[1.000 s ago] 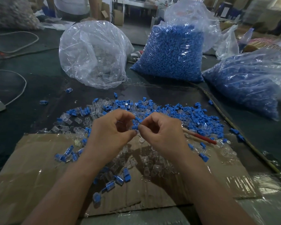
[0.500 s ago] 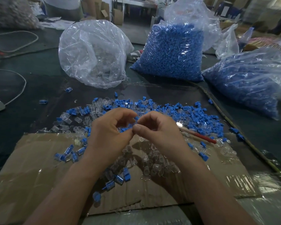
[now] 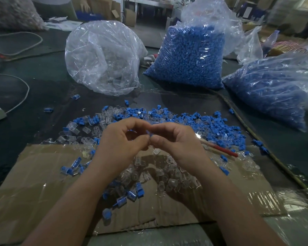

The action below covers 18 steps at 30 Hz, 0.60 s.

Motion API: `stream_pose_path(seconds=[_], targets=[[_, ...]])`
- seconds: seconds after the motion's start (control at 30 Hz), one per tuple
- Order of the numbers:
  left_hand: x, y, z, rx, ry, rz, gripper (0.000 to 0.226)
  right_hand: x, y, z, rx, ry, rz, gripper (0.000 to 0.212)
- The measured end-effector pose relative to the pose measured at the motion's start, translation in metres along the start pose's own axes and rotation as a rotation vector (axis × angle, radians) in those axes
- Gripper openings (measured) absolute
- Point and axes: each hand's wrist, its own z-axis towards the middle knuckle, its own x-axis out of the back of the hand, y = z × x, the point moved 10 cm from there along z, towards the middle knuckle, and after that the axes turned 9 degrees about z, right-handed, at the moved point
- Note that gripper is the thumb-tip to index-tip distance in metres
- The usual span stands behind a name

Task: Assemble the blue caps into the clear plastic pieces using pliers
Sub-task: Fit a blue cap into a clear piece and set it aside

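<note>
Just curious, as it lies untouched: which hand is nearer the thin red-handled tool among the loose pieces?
Right. The right hand is just left of the thin red-handled tool; the left hand lies farther left, beyond it. Both pinch a small blue cap between them.

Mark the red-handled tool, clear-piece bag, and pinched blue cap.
red-handled tool [image 3: 225,151]: head view, red handle.
clear-piece bag [image 3: 103,55]: head view, front wall.
pinched blue cap [image 3: 149,134]: head view, visible blue tip.

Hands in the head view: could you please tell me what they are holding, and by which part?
The left hand and right hand pinch a small blue cap where they meet; the fingers hide which part is gripped.
</note>
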Motion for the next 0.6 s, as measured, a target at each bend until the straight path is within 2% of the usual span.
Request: stream_pose_path(seconds=[0.2,0.4,0.6], targets=[[-0.008,-0.017,0.003,0.139,-0.127,-0.092,0.016,0.001,0.011,0.001,-0.044,-0.021,-0.017,0.024],[-0.008,-0.018,0.002,0.171,-0.144,-0.15,0.011,-0.003,0.007,0.001,-0.021,-0.056,-0.014,0.02],[-0.006,-0.03,-0.001,0.323,-0.13,-0.349,0.01,-0.006,-0.013,-0.002,0.142,-0.072,0.012,0.036]])
